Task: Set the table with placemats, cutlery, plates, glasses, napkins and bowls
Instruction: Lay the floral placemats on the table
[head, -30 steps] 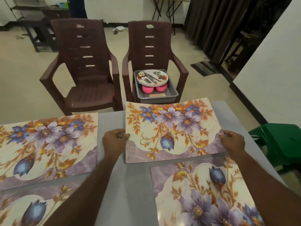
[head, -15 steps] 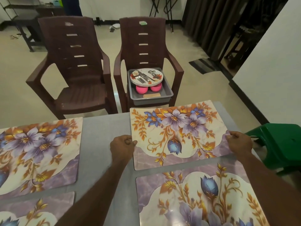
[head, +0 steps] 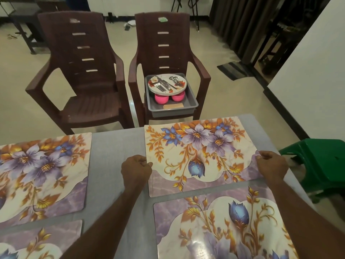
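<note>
Both hands are pinching the flat floral purple-and-cream placemat (head: 201,156) lying on the grey tabletop (head: 115,165): left hand (head: 135,170) and right hand (head: 272,164), fingers curled, at opposite side edges.

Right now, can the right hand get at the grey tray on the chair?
Probably yes, with a lean: the right hand pinches the far-right placemat, and nothing stands between it and the grey tray on the chair beyond the table.

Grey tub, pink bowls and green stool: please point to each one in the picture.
grey tub (head: 192,103), head view, on its right wall.
pink bowls (head: 161,99), head view, on the left bowl's side.
green stool (head: 321,156), head view, on its top.
</note>
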